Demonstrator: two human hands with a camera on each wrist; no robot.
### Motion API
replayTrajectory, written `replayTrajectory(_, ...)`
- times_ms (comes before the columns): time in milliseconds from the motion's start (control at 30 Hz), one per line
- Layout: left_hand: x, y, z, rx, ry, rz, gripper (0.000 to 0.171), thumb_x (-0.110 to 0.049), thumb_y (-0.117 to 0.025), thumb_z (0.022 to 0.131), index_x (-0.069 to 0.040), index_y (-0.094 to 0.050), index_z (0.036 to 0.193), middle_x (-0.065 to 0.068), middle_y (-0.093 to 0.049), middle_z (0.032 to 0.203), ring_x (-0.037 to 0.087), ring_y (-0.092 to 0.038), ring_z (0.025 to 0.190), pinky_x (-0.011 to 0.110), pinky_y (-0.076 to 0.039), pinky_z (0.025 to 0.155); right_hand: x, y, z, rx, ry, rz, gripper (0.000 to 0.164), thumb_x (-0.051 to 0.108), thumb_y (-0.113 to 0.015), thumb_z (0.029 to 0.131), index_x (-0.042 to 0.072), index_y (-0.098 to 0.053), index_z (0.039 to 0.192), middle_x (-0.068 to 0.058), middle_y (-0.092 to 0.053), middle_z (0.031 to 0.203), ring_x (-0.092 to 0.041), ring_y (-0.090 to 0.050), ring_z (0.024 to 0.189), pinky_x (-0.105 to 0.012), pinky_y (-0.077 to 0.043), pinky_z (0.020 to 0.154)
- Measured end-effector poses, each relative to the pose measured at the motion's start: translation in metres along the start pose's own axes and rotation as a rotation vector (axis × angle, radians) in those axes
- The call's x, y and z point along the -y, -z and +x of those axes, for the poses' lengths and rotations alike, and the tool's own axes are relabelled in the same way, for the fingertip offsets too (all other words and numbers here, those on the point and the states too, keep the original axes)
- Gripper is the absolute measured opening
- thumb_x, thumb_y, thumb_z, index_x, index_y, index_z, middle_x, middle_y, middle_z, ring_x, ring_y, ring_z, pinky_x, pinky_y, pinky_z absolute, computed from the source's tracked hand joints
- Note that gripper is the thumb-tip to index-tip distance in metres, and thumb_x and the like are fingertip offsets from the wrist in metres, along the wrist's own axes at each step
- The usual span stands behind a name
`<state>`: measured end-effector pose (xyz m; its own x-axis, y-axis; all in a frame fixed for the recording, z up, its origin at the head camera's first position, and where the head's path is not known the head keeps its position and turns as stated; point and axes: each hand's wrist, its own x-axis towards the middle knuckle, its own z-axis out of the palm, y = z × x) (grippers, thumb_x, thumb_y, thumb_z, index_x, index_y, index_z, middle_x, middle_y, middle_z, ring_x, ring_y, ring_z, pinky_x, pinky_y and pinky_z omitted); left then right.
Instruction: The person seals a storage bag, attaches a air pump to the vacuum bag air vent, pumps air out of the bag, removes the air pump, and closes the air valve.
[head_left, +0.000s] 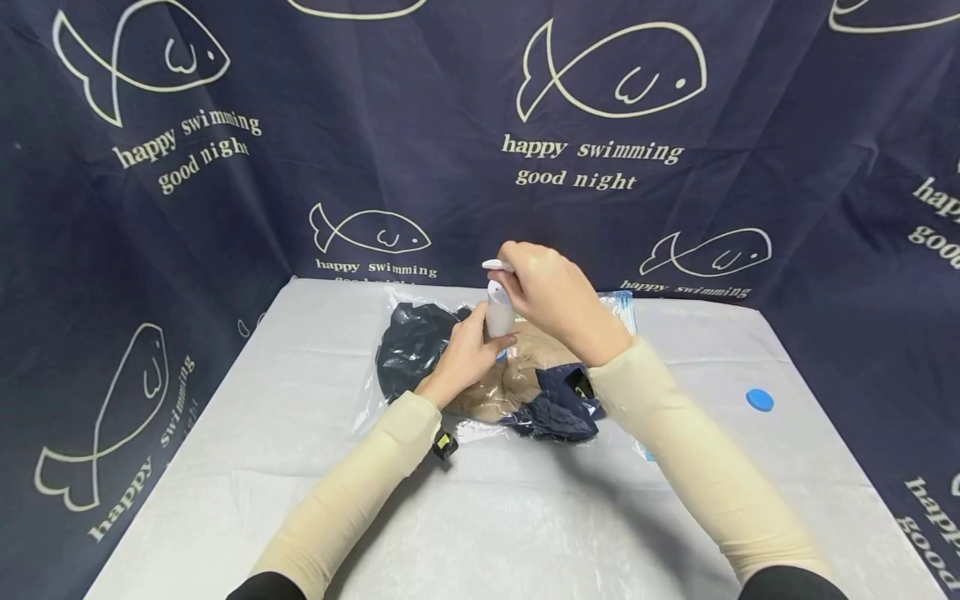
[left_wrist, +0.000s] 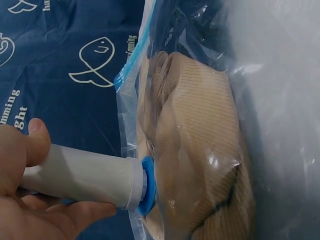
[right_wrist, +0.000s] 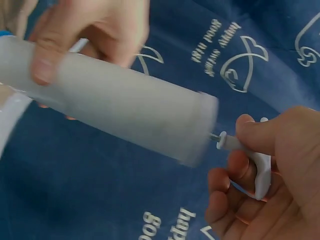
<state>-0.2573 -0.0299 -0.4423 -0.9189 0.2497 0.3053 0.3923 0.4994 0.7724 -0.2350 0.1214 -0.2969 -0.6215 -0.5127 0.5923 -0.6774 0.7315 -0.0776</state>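
My left hand (head_left: pixel 467 358) grips the white barrel of a hand pump (left_wrist: pixel 90 175), fingers and thumb wrapped round it. The pump's end sits at a blue valve (left_wrist: pixel 147 185) on a clear vacuum storage bag (head_left: pixel 465 429). Inside the bag lie folded clothes: a ribbed tan garment (left_wrist: pixel 200 115), a black one (head_left: pixel 408 350) and a navy one (head_left: pixel 555 408). Above the barrel, my right hand (head_left: pixel 551 292) holds the pump's white handle (right_wrist: pixel 262 175) with curled fingers. A short length of thin metal rod shows between handle and barrel in the right wrist view.
A round blue cap (head_left: pixel 760 400) lies on the white-covered table (head_left: pixel 187 517) to the right. A small black object with a yellow mark (head_left: pixel 445 444) shows beside the left wrist. A navy curtain (head_left: pixel 450 108) with fish prints hangs behind and along the sides.
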Motion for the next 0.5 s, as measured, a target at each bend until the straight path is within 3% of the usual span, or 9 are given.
replayTrajectory(200, -0.001, -0.001, 0.000, -0.006, -0.015, -0.005, 0.048, -0.023, -0.079, 0.092, -0.010, -0.054, 0.131, 0.011, -0.071, 0.116, 0.025, -0.069, 0.103, 0.043, -0.057, 0.088, -0.004, -0.014, -0.005, 0.032, 0.011, -0.014, 0.016, 0.013, -0.061, 0.102, 0.005, -0.058, 0.089, -0.009, -0.059, 0.076, -0.029, -0.059, 0.070, -0.043, -0.054, 0.062)
replayTrajectory(500, 0.001, -0.001, 0.000, -0.006, -0.028, 0.008, 0.049, -0.023, -0.078, 0.093, -0.010, -0.054, 0.134, 0.011, -0.071, 0.121, 0.025, -0.069, 0.108, 0.043, -0.056, 0.092, -0.005, -0.015, -0.006, 0.026, 0.026, -0.011, 0.018, 0.014, -0.058, 0.102, 0.007, -0.057, 0.084, -0.006, -0.053, 0.070, -0.026, -0.054, 0.068, -0.039, -0.050, 0.060)
